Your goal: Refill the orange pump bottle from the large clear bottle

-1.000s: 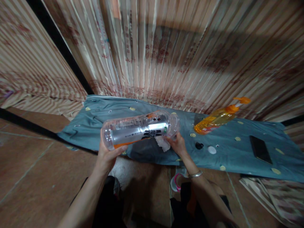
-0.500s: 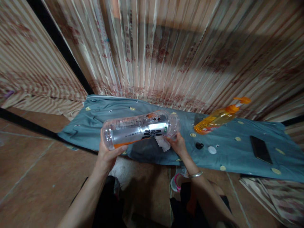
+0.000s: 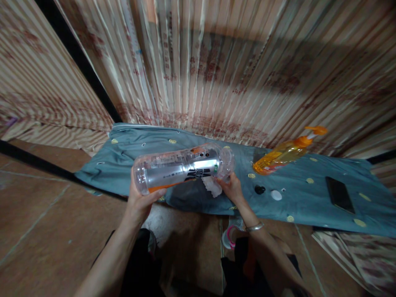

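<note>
A clear plastic bottle point(image 3: 182, 167) with a silver and orange label lies nearly level across my view, above the cloth. My left hand point(image 3: 144, 200) is closed round its base end at the left. At the neck end on the right, my right hand point(image 3: 231, 187) is closed, with its fingertips against the underside of the bottle. A crumpled white tissue point(image 3: 213, 187) hangs from these fingers, below the bottle. The bottle hides part of the fingers of both hands.
A blue-green cloth point(image 3: 192, 136) with yellow motifs covers the low surface. On it are an orange pump bottle point(image 3: 280, 156), a small black cap point(image 3: 260, 189), a white round lid point(image 3: 276, 195) and a dark phone point(image 3: 339, 194). Behind hangs a striped curtain point(image 3: 210, 74); black poles point(image 3: 77, 57) stand at left.
</note>
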Demonstrator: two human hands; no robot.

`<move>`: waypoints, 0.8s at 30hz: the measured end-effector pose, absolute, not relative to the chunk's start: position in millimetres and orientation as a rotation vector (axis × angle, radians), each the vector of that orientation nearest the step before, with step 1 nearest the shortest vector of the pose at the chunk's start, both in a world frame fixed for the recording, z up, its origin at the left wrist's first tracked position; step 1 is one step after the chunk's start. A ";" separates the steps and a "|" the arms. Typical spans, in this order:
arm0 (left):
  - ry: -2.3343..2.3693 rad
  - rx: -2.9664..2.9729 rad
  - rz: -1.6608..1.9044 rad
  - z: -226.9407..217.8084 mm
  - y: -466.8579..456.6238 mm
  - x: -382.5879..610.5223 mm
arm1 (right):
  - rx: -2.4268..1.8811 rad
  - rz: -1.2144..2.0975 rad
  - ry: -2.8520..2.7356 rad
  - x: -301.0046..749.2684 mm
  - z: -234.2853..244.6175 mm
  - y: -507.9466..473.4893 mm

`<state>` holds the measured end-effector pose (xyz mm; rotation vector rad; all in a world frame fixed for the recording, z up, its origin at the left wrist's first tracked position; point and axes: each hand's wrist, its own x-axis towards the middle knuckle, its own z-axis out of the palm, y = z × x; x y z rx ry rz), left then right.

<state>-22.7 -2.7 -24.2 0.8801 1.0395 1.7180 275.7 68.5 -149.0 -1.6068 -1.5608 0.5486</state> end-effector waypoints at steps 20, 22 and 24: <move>1.042 0.890 1.722 -23.7 -2.5 -22.2 | -1.630 0.558 -1.552 275.2 -146.6 67.5; 1.047 0.893 1.718 -22.8 -2.7 -22.0 | -1.645 0.561 -1.558 275.6 -146.3 67.7; 1.051 0.891 1.713 -21.4 -3.0 -21.5 | -1.658 0.567 -1.564 275.8 -145.4 67.8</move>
